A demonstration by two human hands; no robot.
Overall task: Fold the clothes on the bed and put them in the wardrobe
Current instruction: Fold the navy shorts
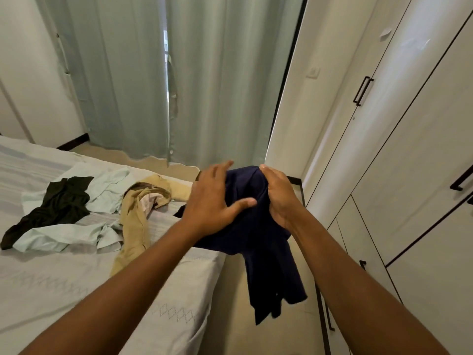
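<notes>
Step in hand, as I read it: opening out the navy garment [258,226] so it can be folded.

How to do it well:
- It's bunched, so find a seam or shoulder edge first. Don't fold a wad.
- Right hand [277,196] keeps its hold as anchor. Left hand [212,198] slides along the cloth to the opposite edge, then pinches.
- Pull the two apart, shake once, lay it flat on the bed [76,278] on the bare sheet at the near right corner, away from the other clothes.
- Fold on the bed, not in the air. The hanging tail will twist.
- Wardrobe [409,149], to the right of the bed, has its doors closed. It needs a free hand later, so finish the fold first.

State now:
- Right hand: fingers curled round the garment's gathered top, gripping it.
- Left hand: fingers spread, palm and thumb laid flat against the cloth's left face, no grip.
- Garment sits between both hands, over the bed's right edge. The bulk is below the right hand, and the tail hangs off the bed's right side towards the floor.
- On the bed's far half, unfolded: black garment [58,203], pale green shirt [107,185], beige trousers [135,221].
</notes>
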